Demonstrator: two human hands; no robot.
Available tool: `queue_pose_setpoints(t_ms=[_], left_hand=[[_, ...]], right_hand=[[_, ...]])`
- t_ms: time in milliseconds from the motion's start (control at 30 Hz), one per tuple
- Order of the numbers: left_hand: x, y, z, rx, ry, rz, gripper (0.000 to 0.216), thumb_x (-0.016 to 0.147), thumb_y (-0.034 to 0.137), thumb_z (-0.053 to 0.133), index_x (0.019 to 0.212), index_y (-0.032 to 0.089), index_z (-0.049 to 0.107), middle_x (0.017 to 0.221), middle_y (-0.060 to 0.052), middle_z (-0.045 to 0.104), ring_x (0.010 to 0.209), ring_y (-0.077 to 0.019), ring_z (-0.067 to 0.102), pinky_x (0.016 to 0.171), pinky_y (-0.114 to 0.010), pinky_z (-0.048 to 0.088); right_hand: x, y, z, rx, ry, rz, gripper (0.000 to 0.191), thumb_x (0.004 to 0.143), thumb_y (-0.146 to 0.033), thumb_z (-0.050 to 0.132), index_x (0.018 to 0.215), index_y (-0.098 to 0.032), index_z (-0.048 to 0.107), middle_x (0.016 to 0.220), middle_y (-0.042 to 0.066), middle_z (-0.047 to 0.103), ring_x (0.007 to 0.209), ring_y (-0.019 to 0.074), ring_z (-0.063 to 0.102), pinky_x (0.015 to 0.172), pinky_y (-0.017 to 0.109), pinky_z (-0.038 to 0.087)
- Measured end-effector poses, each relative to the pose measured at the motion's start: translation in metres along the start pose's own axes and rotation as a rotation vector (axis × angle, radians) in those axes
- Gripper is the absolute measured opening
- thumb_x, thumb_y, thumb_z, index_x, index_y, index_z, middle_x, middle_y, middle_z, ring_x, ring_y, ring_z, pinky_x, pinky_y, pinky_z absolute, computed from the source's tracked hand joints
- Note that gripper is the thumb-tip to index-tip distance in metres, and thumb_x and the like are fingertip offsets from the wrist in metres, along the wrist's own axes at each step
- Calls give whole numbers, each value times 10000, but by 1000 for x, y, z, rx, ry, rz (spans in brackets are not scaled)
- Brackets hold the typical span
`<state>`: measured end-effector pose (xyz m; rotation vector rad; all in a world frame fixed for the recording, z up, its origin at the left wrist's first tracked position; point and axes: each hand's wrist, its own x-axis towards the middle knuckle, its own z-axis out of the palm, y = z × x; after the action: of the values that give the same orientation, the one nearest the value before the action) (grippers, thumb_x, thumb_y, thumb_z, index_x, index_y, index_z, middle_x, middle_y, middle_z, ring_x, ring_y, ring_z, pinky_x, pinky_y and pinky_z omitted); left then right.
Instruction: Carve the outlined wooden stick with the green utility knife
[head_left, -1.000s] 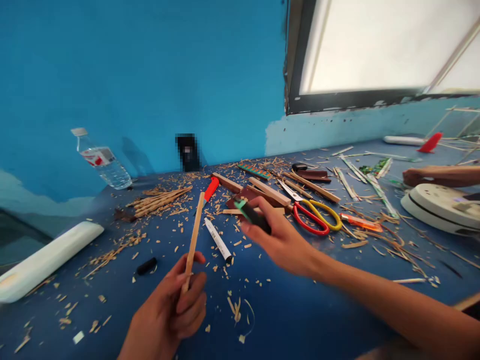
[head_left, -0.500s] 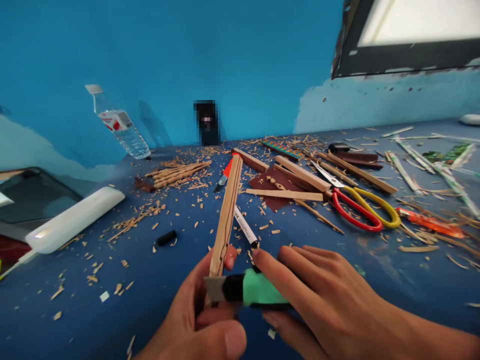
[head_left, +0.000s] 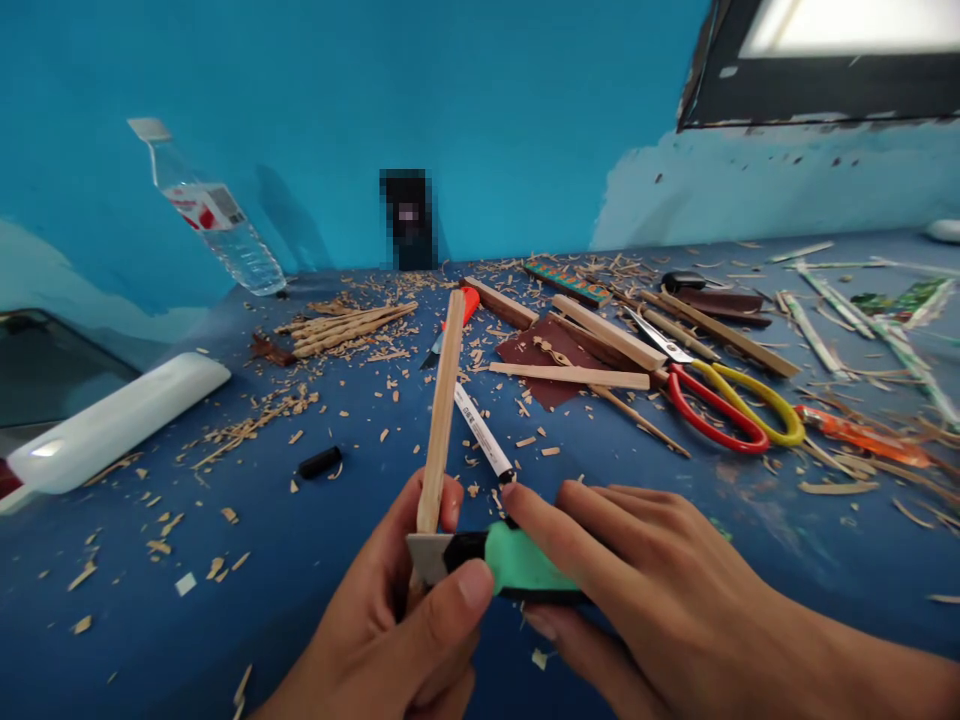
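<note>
My left hand (head_left: 401,600) grips the near end of a slim wooden stick (head_left: 442,420), which points away from me toward the wall. Its thumb rests by the black neck of a green and black utility knife (head_left: 529,562). Fingers of my right hand (head_left: 637,580) are wrapped over the knife's handle, and its short metal blade lies across the stick close to the left fingers. Past the right fingertip is a white marker (head_left: 484,432). An orange-handled cutter (head_left: 466,305) lies partly behind the stick's far end.
Wood shavings litter the blue table (head_left: 360,560). Scissors (head_left: 720,405), wood strips (head_left: 611,335) and brown sandpaper (head_left: 555,390) lie at right. A bundle of carved sticks (head_left: 352,328), a black cap (head_left: 320,462), a white lamp-like bar (head_left: 120,420) and a water bottle (head_left: 214,215) are left.
The stick has rolled in my left hand, so its face with the dark wavy line no longer shows. My left thumb has moved up against the knife's neck. The view has shifted slightly.
</note>
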<state>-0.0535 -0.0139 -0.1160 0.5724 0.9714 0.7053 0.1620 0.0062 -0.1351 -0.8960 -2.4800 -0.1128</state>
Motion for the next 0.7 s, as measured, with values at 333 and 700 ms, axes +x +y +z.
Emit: queue_pose_setpoints(t_ms=[333, 700], left_hand=[[7, -7, -4, -71, 9, 1, 471, 766, 535, 878, 1039, 306, 570, 475, 167, 232, 410, -37, 82, 362, -125, 168], [12, -12, -2, -84, 93, 42, 453, 769, 547, 866, 1008, 290, 579, 520, 152, 308, 408, -26, 78, 354, -139, 140]], right_hand=[[-1, -2, 6, -45, 19, 47, 423, 1077, -385, 415, 1412, -132, 473, 882, 56, 716, 599, 230, 654, 505, 378, 522], [3, -4, 9, -74, -13, 70, 405, 1086, -383, 378, 1408, -150, 458, 865, 40, 707, 592, 230, 648, 514, 375, 507]])
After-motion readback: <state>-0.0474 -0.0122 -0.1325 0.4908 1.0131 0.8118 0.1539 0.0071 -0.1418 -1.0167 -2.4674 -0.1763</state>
